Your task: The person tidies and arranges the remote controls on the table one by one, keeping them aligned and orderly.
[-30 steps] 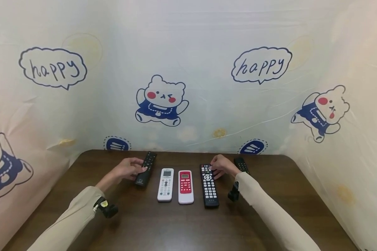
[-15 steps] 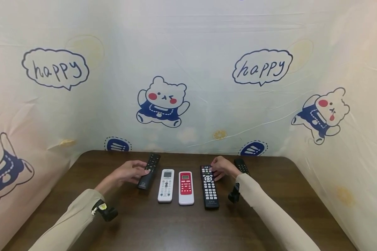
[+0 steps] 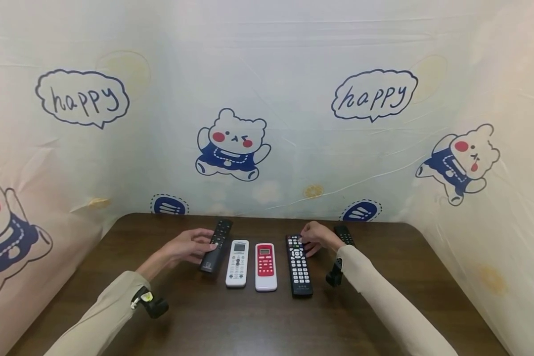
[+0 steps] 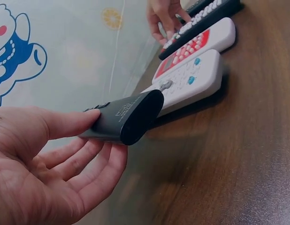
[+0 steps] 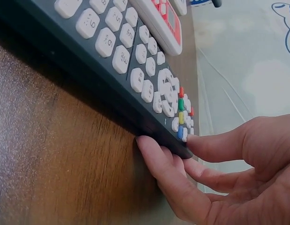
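Note:
My left hand (image 3: 188, 246) pinches a slim black remote control (image 3: 216, 249), thumb on its button face and fingers beneath. In the left wrist view that black remote (image 4: 131, 116) is tilted and held above the tabletop. On the right, my right hand (image 3: 319, 237) holds the far end of a long black remote with white buttons (image 3: 299, 269). The right wrist view has the thumb on top near the coloured keys and the fingers (image 5: 166, 171) at its edge and underside. Between the hands lie a white remote (image 3: 238, 264) and a red-and-white remote (image 3: 265, 267), side by side.
Another black remote (image 3: 344, 234) lies behind the right wrist, partly hidden by the arm. All rest on a dark brown wooden table (image 3: 258, 326). A pale curtain (image 3: 293, 74) with cartoon bears hangs along the table's back and sides.
My left hand has carried the slim black remote a little to the right, closer to the white one. The right hand keeps its grip in nearly the same place.

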The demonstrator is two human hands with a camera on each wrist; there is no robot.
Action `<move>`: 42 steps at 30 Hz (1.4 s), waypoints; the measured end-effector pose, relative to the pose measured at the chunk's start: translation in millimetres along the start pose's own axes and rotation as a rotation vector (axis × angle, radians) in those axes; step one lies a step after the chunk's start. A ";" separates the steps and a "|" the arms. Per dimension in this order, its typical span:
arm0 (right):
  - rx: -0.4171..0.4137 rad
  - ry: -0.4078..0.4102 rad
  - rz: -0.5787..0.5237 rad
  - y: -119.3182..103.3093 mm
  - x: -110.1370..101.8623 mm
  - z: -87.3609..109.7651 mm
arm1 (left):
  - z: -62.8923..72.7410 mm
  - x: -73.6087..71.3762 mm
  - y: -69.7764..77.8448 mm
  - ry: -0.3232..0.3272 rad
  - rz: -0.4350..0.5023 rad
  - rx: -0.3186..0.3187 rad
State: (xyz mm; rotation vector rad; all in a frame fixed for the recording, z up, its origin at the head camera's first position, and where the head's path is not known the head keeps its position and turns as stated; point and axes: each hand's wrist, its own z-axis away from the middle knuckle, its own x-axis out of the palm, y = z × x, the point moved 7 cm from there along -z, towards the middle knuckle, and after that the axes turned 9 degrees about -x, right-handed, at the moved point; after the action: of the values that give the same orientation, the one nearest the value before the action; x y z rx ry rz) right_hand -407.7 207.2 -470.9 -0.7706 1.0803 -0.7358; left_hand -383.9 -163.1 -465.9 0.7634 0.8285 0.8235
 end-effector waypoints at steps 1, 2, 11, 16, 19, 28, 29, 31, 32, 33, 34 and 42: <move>0.002 0.002 -0.002 0.1 -0.6 -0.1 | -0.4 0.4 -0.4 0.005 0.001 -0.002; 0.002 0.004 -0.003 0.0 -1.1 0.0 | -0.8 0.7 -1.2 0.010 0.000 -0.008; 0.002 0.006 -0.005 1.1 -0.7 -0.3 | -1.4 10.0 -15.7 0.027 -0.018 -0.083; 0.015 0.005 -0.005 3.6 -0.6 -1.5 | -2.0 14.5 -19.8 0.036 -0.029 -0.093; 0.020 0.003 -0.009 5.1 -0.7 -2.7 | -2.8 15.9 -20.3 0.046 -0.036 -0.096; 0.012 -0.006 -0.011 3.6 -1.0 -2.8 | -1.9 19.3 -13.9 0.082 -0.100 -0.073; 0.012 -0.006 -0.010 3.7 -0.9 -2.9 | -1.4 20.2 -12.5 0.089 -0.116 -0.069; 0.015 -0.008 -0.011 4.3 -0.6 -2.7 | -0.1 21.9 -9.7 0.106 -0.152 -0.065; 0.018 -0.009 -0.013 4.6 -0.5 -2.5 | 0.6 22.6 -8.4 0.112 -0.168 -0.064; 0.021 -0.010 -0.015 4.8 -0.4 -2.4 | 0.9 23.2 -7.7 0.119 -0.180 -0.068; 0.023 -0.011 -0.017 4.9 -0.3 -2.2 | 1.3 23.5 -7.3 0.125 -0.188 -0.073; 0.007 -0.015 -0.008 1.6 -0.7 -1.5 | 5.1 22.1 -6.1 0.144 -0.239 -0.121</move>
State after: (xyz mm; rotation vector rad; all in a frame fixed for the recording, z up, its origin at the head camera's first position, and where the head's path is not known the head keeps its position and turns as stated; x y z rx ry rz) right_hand -409.1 208.4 -472.4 -0.7744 1.0609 -0.7391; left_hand -368.4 -148.5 -475.6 0.4913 0.9688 0.7124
